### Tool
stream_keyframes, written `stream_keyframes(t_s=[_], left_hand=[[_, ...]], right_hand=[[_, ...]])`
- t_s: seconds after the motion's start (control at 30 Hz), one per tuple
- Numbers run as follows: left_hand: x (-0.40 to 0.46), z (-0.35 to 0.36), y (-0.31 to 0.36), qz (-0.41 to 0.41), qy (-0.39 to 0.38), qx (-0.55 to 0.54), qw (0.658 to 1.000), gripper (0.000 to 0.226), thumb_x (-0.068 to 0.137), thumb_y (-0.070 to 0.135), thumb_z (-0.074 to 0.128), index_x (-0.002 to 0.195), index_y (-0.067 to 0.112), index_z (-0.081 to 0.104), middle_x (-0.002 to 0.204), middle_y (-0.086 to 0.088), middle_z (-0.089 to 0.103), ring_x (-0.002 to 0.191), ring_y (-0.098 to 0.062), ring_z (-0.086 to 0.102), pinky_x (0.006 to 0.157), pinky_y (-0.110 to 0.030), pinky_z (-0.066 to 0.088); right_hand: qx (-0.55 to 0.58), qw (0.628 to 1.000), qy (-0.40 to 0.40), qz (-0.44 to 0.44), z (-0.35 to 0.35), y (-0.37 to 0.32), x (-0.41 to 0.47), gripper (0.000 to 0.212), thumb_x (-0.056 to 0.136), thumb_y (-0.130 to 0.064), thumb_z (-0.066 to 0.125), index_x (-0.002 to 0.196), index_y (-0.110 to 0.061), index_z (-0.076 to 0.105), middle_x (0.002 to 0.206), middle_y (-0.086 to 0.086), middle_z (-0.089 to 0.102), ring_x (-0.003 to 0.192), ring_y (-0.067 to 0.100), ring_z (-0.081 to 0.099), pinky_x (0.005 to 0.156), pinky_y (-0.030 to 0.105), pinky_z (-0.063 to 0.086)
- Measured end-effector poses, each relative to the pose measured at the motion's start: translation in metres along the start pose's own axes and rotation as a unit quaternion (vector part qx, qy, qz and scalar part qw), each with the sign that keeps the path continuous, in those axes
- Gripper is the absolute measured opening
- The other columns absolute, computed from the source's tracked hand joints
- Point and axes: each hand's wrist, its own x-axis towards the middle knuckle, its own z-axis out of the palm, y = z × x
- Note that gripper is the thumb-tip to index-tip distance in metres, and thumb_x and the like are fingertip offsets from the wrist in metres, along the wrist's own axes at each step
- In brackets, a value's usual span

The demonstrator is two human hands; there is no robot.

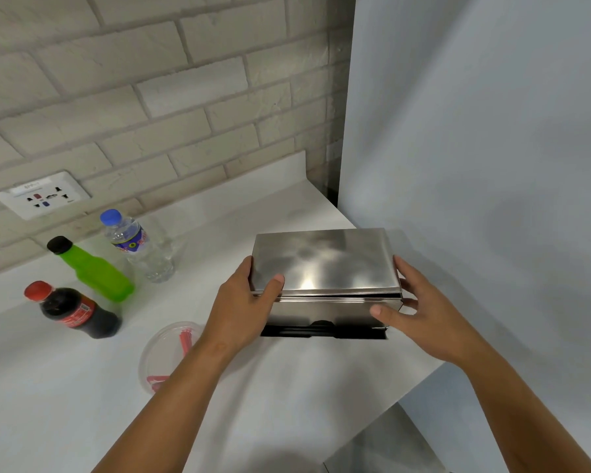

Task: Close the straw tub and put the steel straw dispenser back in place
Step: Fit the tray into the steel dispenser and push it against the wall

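Both my hands on the steel straw dispenser (325, 264), one at each end. My left hand (244, 307) wraps the left end, thumb lying on top of the lid near its front left corner, the other fingers hidden behind the box side. My right hand (420, 312) is at the right end, fingers spread and curved along that side, thumb pointing left across the front face, low down; whether the palm actually presses the metal I cannot tell. Dispenser sits over the white counter (65, 387), near the right end by the pale wall panel (492, 131); lid down, a dark slot along the bottom front. Cannot tell if its base is touching the counter or just above it.

The straw tub (166, 349) is a clear round container on the counter just left of my left forearm, red straws (186, 339) inside, partly hidden by the arm. Lid state not readable.

Further left, three bottles: cola bottle (74, 310) with red cap, green bottle (93, 269) with black cap, water bottle (137, 249) with blue cap. Wall socket (41, 196) on the brick wall behind them
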Motion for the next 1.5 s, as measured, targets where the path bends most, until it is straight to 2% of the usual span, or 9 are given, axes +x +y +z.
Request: stream_keyframes(t_s=[0.17, 0.27, 0.37, 0.47, 0.53, 0.67, 0.97, 1.37, 1.5], left_hand=[[0.0, 0.001, 0.005, 0.019, 0.01, 0.019, 1.0, 0.026, 0.101, 0.037, 0.066, 0.125, 0.026, 0.063, 0.104, 0.026, 0.07, 0.095, 0.02, 0.061, 0.071, 0.004, 0.041], [0.0, 0.001, 0.008, 0.051, 0.015, 0.053, 0.997, 0.03, 0.102, 0.034, 0.064, 0.131, 0.027, 0.059, 0.119, 0.018, 0.067, 0.105, 0.012, 0.059, 0.082, -0.003, 0.045], [-0.001, 0.001, 0.01, 0.069, -0.001, 0.129, 0.989, 0.053, 0.105, 0.034, 0.058, 0.155, 0.02, 0.045, 0.161, 0.006, 0.044, 0.147, -0.008, 0.039, 0.119, -0.013, 0.027], [-0.002, 0.004, 0.015, 0.138, -0.031, 0.212, 0.967, 0.052, 0.107, 0.027, 0.057, 0.156, 0.012, 0.047, 0.171, -0.011, 0.03, 0.159, -0.032, 0.017, 0.125, -0.034, 0.018], [-0.001, 0.008, 0.02, 0.194, -0.05, 0.244, 0.949, 0.043, 0.107, 0.023, 0.053, 0.148, 0.009, 0.055, 0.163, -0.016, 0.043, 0.151, -0.033, 0.025, 0.12, -0.049, 0.033], [0.004, 0.011, 0.026, 0.213, -0.032, 0.252, 0.943, 0.04, 0.103, 0.023, 0.051, 0.139, 0.009, 0.061, 0.152, -0.016, 0.054, 0.136, -0.027, 0.029, 0.109, -0.051, 0.043], [0.003, 0.028, 0.038, 0.258, -0.071, 0.314, 0.911, 0.06, 0.1, 0.053, 0.047, 0.147, 0.016, 0.057, 0.159, -0.013, 0.049, 0.148, -0.04, 0.037, 0.121, -0.056, 0.022], [0.002, 0.064, 0.062, 0.334, -0.113, 0.317, 0.88, 0.059, 0.098, 0.032, 0.074, 0.152, 0.016, 0.055, 0.164, -0.016, 0.043, 0.153, -0.046, 0.033, 0.123, -0.066, 0.021], [0.003, 0.067, 0.061, 0.342, -0.117, 0.322, 0.875, 0.058, 0.1, 0.031, 0.071, 0.153, 0.017, 0.054, 0.166, -0.015, 0.042, 0.155, -0.045, 0.03, 0.123, -0.065, 0.018]], right_hand=[[-0.083, 0.995, 0.043, -0.036, 0.007, 0.004, 0.001, 0.1, 0.085, -0.043, 0.081, 0.162, -0.04, 0.016, 0.164, -0.018, 0.032, 0.147, 0.006, 0.036, 0.119, 0.029, 0.034], [-0.123, 0.987, 0.046, -0.096, 0.011, -0.001, 0.003, 0.095, 0.091, -0.043, 0.076, 0.159, -0.055, 0.011, 0.169, -0.032, 0.004, 0.148, -0.022, 0.008, 0.107, -0.004, 0.015], [-0.141, 0.981, 0.045, -0.122, 0.014, -0.006, 0.003, 0.074, 0.094, -0.047, 0.068, 0.147, -0.069, 0.021, 0.164, -0.04, 0.0, 0.15, -0.017, 0.006, 0.099, -0.009, 0.015], [-0.14, 0.98, 0.052, -0.13, 0.015, -0.008, 0.001, 0.062, 0.091, -0.058, 0.057, 0.144, -0.066, 0.027, 0.165, -0.038, 0.004, 0.151, -0.014, 0.009, 0.098, -0.011, 0.017], [-0.138, 0.98, 0.056, -0.134, 0.017, -0.006, 0.001, 0.063, 0.089, -0.06, 0.056, 0.146, -0.062, 0.029, 0.168, -0.033, 0.006, 0.151, -0.016, 0.009, 0.098, -0.011, 0.018], [-0.141, 0.979, 0.057, -0.136, 0.017, -0.005, 0.003, 0.064, 0.09, -0.057, 0.057, 0.148, -0.056, 0.029, 0.17, -0.025, 0.01, 0.141, -0.031, 0.004, 0.098, -0.011, 0.018], [-0.138, 0.977, 0.05, -0.154, 0.011, 0.001, 0.004, 0.066, 0.086, -0.068, 0.054, 0.146, -0.064, 0.028, 0.164, -0.038, 0.005, 0.138, -0.035, 0.007, 0.095, -0.012, 0.019], [-0.156, 0.975, 0.054, -0.149, 0.004, 0.01, 0.0, 0.061, 0.088, -0.068, 0.05, 0.144, -0.067, 0.026, 0.159, -0.041, 0.012, 0.138, -0.033, 0.009, 0.098, -0.009, 0.021], [-0.115, 0.982, 0.072, -0.132, 0.007, 0.009, -0.003, 0.06, 0.087, -0.06, 0.056, 0.142, -0.056, 0.033, 0.163, -0.023, 0.025, 0.151, -0.003, 0.027, 0.117, 0.02, 0.033]])
